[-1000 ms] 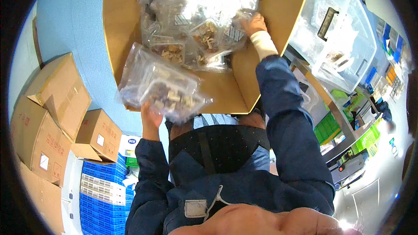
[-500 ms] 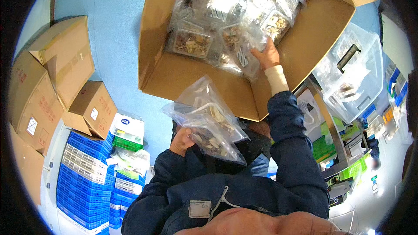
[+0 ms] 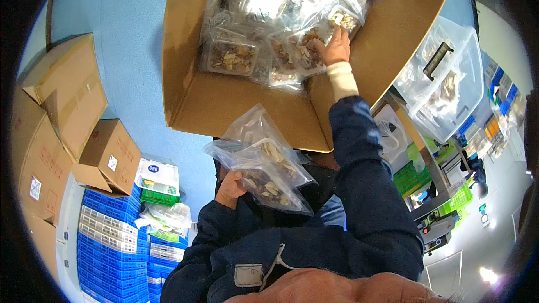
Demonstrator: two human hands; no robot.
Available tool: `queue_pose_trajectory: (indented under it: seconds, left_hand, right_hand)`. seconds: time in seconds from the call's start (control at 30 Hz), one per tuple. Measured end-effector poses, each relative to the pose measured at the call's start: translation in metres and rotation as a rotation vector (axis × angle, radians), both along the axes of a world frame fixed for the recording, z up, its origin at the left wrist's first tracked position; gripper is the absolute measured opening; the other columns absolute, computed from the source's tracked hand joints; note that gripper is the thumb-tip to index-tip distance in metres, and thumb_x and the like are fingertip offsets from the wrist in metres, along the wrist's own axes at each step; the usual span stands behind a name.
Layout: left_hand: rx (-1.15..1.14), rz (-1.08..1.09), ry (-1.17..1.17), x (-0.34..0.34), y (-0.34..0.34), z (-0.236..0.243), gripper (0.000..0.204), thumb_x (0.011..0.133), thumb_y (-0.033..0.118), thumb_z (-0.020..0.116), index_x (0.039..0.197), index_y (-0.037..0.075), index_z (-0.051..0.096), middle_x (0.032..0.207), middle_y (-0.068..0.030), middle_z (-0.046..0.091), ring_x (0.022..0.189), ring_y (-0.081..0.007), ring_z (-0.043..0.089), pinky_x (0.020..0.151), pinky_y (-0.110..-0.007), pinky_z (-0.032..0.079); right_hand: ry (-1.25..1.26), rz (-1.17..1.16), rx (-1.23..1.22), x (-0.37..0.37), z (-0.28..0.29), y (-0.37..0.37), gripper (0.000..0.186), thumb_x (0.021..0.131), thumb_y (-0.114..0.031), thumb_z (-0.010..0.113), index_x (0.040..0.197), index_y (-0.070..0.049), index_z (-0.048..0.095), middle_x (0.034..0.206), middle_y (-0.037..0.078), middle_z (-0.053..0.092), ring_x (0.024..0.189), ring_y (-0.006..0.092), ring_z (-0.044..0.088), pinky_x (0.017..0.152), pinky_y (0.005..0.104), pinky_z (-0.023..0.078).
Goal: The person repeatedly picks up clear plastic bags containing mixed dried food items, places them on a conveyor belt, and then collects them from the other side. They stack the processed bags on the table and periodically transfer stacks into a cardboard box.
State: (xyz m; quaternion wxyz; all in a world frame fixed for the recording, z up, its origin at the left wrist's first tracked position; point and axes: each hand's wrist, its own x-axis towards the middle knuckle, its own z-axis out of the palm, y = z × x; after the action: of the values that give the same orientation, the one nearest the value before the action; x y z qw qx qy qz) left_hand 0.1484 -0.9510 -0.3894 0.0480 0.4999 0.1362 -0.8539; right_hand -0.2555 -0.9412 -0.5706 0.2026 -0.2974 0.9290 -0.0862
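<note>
My left hand, low in front of my body, is closed on the edge of clear plastic bags of pale and brown dried slices. They overlap, seemingly two. Inside a large cardboard box, my right hand reaches over the packed bags with thumb and fingers apart. It rests at the right edge of a clear bag of dried pieces, its fingertips near another bag. A similar pack lies flat at the left of the pile. Glare hides some contents farther back.
Brown cartons stand at the left, above stacked blue crates. To the right are a clear lidded plastic bin and a metal-edged shelf with green baskets. The big box's front wall rises between my hands.
The bag under my right hand has gone from raised and crumpled to lying flat in the pile. My right fingers have spread. My left hand keeps its bags.
</note>
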Motion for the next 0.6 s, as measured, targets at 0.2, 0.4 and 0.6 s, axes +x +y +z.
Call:
queue_pose_trajectory:
  seconds: [0.2, 0.4, 0.6]
  left_hand:
    - [-0.007, -0.1, -0.013, -0.003, -0.001, -0.004, 0.065, 0.067, 0.018, 0.063, 0.125, 0.0, 0.04, 0.117, -0.0157, 0.054, 0.106, -0.0301, 0.055, 0.089, -0.043, 0.046]
    - [0.02, -0.051, 0.004, 0.004, 0.004, -0.007, 0.064, 0.068, 0.013, 0.064, 0.126, -0.001, 0.039, 0.118, -0.0163, 0.052, 0.104, -0.0297, 0.055, 0.087, -0.041, 0.048]
    - [-0.047, -0.159, -0.002, 0.004, 0.006, -0.009, 0.054, 0.071, 0.022, 0.06, 0.117, -0.002, 0.047, 0.1, -0.0183, 0.06, 0.091, -0.0312, 0.06, 0.076, -0.044, 0.052]
  right_hand:
    - [-0.232, -0.038, 0.305, 0.032, -0.054, 0.01, 0.094, 0.065, -0.043, 0.073, 0.132, 0.002, 0.026, 0.127, 0.02, 0.035, 0.117, 0.0349, 0.036, 0.099, 0.0412, 0.031]
    - [-0.142, -0.134, 0.069, 0.073, -0.062, 0.001, 0.092, 0.066, -0.038, 0.075, 0.133, 0.001, 0.025, 0.128, 0.024, 0.032, 0.119, 0.0364, 0.033, 0.1, 0.0407, 0.031]
    - [-0.298, -0.077, 0.055, 0.092, -0.052, 0.002, 0.076, 0.067, -0.029, 0.075, 0.127, -0.002, 0.037, 0.125, 0.022, 0.035, 0.114, 0.0363, 0.039, 0.095, 0.0396, 0.036]
